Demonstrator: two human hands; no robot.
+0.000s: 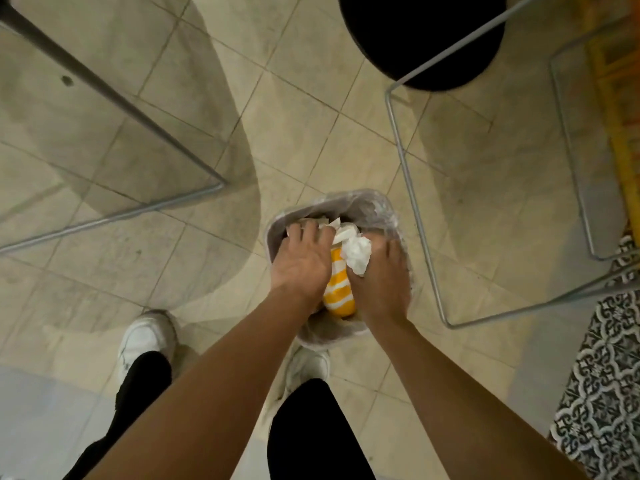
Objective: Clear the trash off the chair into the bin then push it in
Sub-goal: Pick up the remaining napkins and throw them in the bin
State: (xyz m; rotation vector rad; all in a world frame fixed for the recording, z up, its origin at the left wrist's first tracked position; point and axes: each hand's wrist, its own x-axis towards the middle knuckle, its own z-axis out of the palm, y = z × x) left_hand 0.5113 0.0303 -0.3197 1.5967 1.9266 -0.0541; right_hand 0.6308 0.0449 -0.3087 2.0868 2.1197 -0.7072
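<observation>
A small bin (374, 209) lined with a clear plastic bag stands on the tiled floor right before my feet. Inside it lie an orange-and-white striped paper cup (337, 289) and crumpled white tissue (356, 254), with brown paper at the far side. My left hand (301, 261) lies flat with spread fingers on the trash at the bin's left side. My right hand (379, 278) presses palm down on the trash at the right, touching the tissue. The chair with a round black seat (422, 36) and thin metal legs stands beyond the bin, to the upper right.
A metal chair frame (415, 202) runs along the floor just right of the bin. Another metal frame (138, 206) crosses the floor at the left. A patterned black-and-white rug (602, 393) lies at the right edge. My white shoes (145, 341) stand close to the bin.
</observation>
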